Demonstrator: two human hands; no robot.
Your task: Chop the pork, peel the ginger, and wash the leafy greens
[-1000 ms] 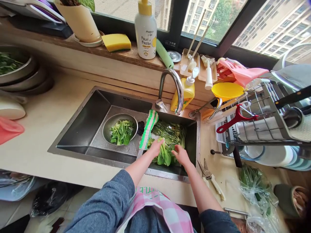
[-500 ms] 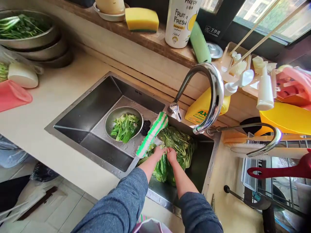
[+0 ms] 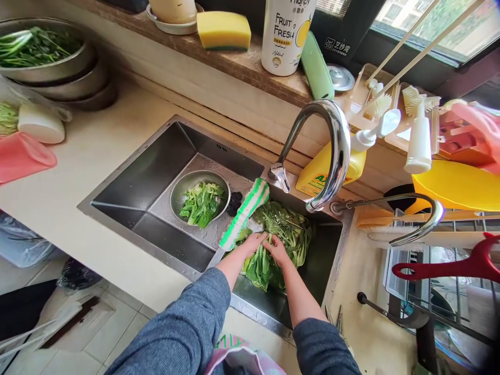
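Both hands are over the right basin of the steel sink [image 3: 339, 260], gripping a bunch of leafy greens [image 3: 261, 268]. My left hand [image 3: 253, 244] has its fingers closed on the stem end. My right hand [image 3: 276, 250] meets it there, fingers curled on the same stems; the leaves hang down toward me. More wet greens [image 3: 291, 229] fill the basin beyond my hands. A green-and-white striped cloth [image 3: 246, 213] lies over the divider at the left. In the left basin, a metal bowl [image 3: 177, 190] holds cut greens [image 3: 201, 204].
A chrome faucet [image 3: 344, 140] arches over the right basin, with a thinner tap [image 3: 422, 197] beside it. A black scrubber [image 3: 234, 203] sits by the bowl. Behind stands a yellow detergent bottle [image 3: 314, 177]. Stacked metal bowls [image 3: 78, 67] are at far left, a dish rack [image 3: 445, 255] at right.
The view has shifted slightly. My hands stay together at the stems, with the right hand's fingers a little more spread over them. The bunch's leaves hang slightly differently.
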